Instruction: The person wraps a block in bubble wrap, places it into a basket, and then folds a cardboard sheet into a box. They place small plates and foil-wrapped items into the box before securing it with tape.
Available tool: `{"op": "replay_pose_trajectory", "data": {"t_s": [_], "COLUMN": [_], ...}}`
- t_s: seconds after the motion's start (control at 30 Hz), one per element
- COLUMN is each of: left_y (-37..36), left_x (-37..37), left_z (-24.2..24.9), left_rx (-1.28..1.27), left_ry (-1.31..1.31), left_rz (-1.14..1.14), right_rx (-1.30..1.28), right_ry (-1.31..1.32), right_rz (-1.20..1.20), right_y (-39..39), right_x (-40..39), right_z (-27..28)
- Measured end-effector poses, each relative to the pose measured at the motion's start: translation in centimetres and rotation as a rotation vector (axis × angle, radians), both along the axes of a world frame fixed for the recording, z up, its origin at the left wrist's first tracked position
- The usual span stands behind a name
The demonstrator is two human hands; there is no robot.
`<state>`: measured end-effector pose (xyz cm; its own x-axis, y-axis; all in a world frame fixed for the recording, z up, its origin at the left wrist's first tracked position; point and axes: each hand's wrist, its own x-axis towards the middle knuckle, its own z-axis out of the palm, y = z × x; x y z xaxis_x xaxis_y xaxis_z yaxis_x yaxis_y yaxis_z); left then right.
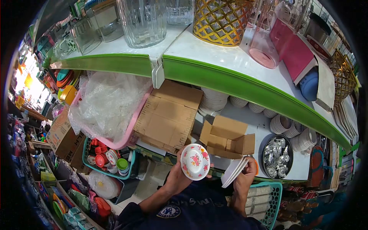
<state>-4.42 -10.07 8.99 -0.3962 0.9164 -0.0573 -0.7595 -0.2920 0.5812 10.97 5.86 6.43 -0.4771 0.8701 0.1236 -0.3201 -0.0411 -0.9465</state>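
Housewares shop, by the look of it: green-edged white shelving (214, 55) carrying glass vessels (141, 23) and a gold-latticed container (222, 21), stacked white bowls (280, 124) below, a teal basket (100, 170) of mixed plasticware (101, 159), crowded small goods (78, 195) at left.

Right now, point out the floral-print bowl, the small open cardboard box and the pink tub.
floral-print bowl (195, 161): head view, middle of its patterned face
small open cardboard box (219, 142): head view, inner wall
pink tub (122, 143): head view, rim at near corner
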Motion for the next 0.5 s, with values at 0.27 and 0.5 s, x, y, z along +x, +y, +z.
{"op": "replay_pose_trajectory", "data": {"t_s": [0.27,0.5], "left_y": [0.2,0.2], "left_x": [0.1,2.1], "left_z": [-0.2,-1.8], "left_rx": [0.007,-0.007], "left_ry": [-0.029,0.1], "left_rz": [-0.035,0.012], "right_rx": [-0.009,0.066], "right_ry": [0.039,-0.062], "right_rz": [0.036,0.155], "right_y": [0.0,-0.3], "right_x": [-0.1,-0.1], "right_z": [0.6,2.6]}}
